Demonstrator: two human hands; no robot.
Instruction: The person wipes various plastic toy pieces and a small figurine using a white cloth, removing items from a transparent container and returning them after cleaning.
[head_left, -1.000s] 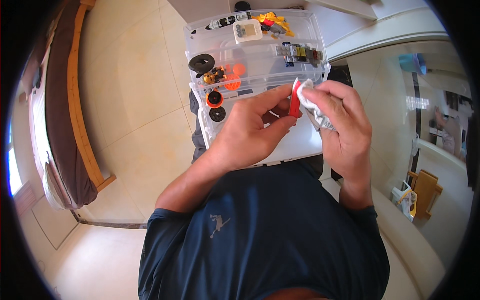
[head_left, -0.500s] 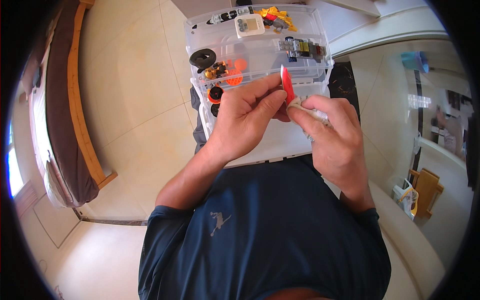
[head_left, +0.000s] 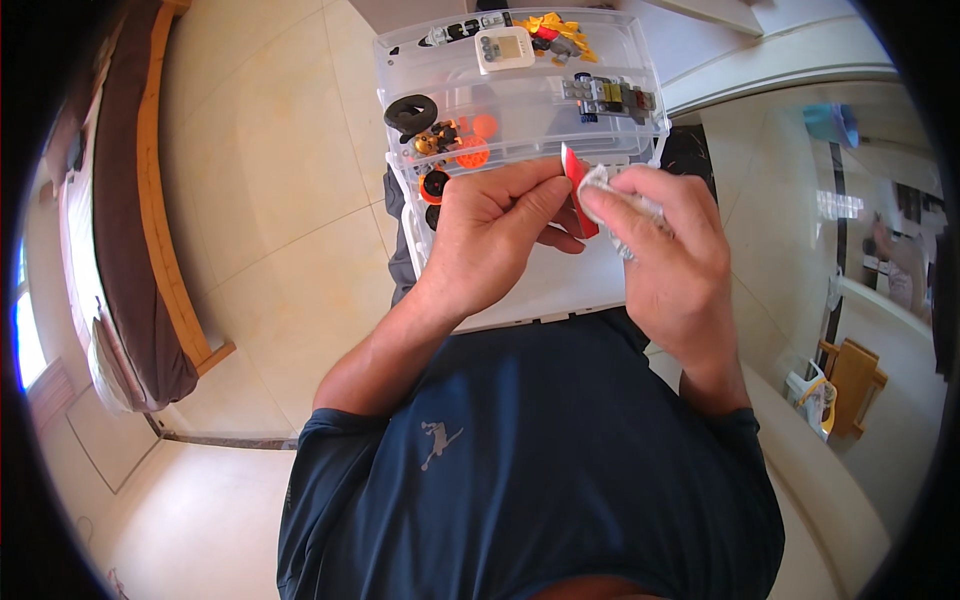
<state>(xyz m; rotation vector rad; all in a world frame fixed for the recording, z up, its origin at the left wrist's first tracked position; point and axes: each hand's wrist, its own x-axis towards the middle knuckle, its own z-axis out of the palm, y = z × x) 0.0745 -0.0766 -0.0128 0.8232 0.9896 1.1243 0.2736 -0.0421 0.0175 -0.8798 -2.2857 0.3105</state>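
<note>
pinched by our left hand, a red-and-white piece stands tilted near the clear bin; our right hand clamps a pale cloth against its red side. wiping seems underway; we cannot tell which parts are done or remain.

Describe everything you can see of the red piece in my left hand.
The red piece is narrow and elongated, apparently plastic, with white along its upper left edge. It tilts, top end leaning left, gripped by the left hand over a white surface. A white cloth in the right hand appears to touch its right side, partly covering it.
</note>
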